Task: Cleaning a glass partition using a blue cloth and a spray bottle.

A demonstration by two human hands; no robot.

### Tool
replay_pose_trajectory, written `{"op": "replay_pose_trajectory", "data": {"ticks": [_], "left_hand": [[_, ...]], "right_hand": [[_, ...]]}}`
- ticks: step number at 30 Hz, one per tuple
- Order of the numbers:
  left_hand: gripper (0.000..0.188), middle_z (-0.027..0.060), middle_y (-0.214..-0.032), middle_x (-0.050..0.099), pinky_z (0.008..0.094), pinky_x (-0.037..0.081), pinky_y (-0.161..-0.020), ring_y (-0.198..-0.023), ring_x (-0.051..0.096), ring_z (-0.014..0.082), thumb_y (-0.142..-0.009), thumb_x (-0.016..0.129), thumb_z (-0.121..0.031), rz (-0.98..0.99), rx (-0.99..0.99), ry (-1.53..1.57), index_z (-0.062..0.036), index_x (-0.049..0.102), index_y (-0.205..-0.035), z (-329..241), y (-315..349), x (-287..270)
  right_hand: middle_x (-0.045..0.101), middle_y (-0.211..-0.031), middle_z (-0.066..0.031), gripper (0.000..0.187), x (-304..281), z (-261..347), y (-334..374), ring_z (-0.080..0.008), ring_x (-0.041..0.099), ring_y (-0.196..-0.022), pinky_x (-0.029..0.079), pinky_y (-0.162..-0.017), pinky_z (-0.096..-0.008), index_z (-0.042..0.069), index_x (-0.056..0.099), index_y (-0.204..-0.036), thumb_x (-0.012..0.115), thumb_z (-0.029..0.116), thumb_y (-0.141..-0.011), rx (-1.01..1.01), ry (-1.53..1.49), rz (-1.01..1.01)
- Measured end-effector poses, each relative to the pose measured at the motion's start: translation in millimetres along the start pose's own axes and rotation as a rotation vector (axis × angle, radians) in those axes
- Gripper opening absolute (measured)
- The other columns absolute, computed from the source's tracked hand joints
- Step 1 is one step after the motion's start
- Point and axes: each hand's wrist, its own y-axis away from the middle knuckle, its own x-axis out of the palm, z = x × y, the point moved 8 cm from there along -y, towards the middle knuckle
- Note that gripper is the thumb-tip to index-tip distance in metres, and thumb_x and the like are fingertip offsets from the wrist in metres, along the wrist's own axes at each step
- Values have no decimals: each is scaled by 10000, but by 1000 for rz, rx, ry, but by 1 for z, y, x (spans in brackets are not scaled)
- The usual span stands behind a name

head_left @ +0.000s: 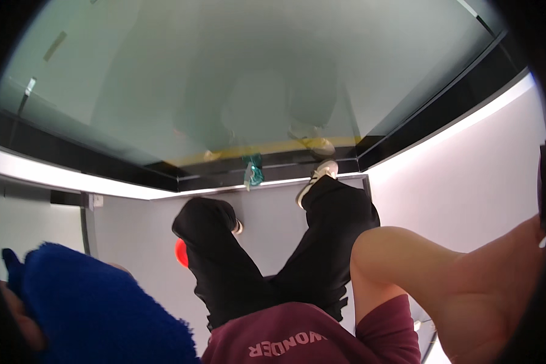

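Note:
A fluffy blue cloth (97, 303) fills the lower left, close to the camera. My left hand (21, 318) is at its left edge, with only part of the fingers showing, closed on the cloth. On the right my bare forearm bends up from a maroon sleeve. My right hand (506, 285) is raised close to the camera at the right rim, and its fingers are out of sight. Beside it a dark object (545, 188) shows at the edge; I cannot tell what it is or whether the hand touches it.
A large reflective glass panel (255, 79) in a black frame stands ahead, with a yellow stripe low on it. A crumpled teal packet (255, 173) lies at its base. A red round object (181, 253) is partly behind my leg. White walls (467, 164) flank me.

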Motion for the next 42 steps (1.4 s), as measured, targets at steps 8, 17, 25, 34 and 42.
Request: {"op": "replay_pose_trajectory", "data": {"ticks": [8,17,25,34,42], "left_hand": [[701,137,-1235,351,203,359,-474,-583,415,151,-840,613,-261,-229,-112,-51,-94,132,-1320,-7,31,-23],[578,123,-1138,371,212,360,-484,-580,429,156,-828,609,-220,-438,-83,-72,-95,187,-1204,5,42,-24],[472,110,-1051,388,219,362,-492,-577,441,160,-818,605,-184,-506,-42,-125,-95,236,-1100,0,32,-31],[359,96,-954,407,228,364,-502,-574,455,164,-807,601,-144,-545,-62,-83,-96,291,-983,-2,36,-25],[269,83,-867,424,235,366,-511,-572,467,168,-797,597,-108,-525,-169,-74,-97,340,-879,-13,29,-24]], "right_hand": [[435,-854,35,92,16,45,-33,-143,389,-806,297,-745,-319,142,538,-858,566,58,-832,-12,21,196],[434,-858,35,89,58,38,-15,-143,390,-807,301,-748,-319,145,536,-864,561,64,-837,-161,-2,321],[433,-862,34,87,40,45,-10,-142,391,-809,303,-750,-319,148,533,-870,556,70,-840,-255,-60,308],[432,-866,34,85,47,39,-8,-142,391,-811,306,-753,-319,152,531,-876,552,76,-845,-338,-7,271],[432,-870,33,83,49,56,-17,-142,392,-813,309,-755,-318,155,529,-882,547,81,-849,-310,67,218]]}}
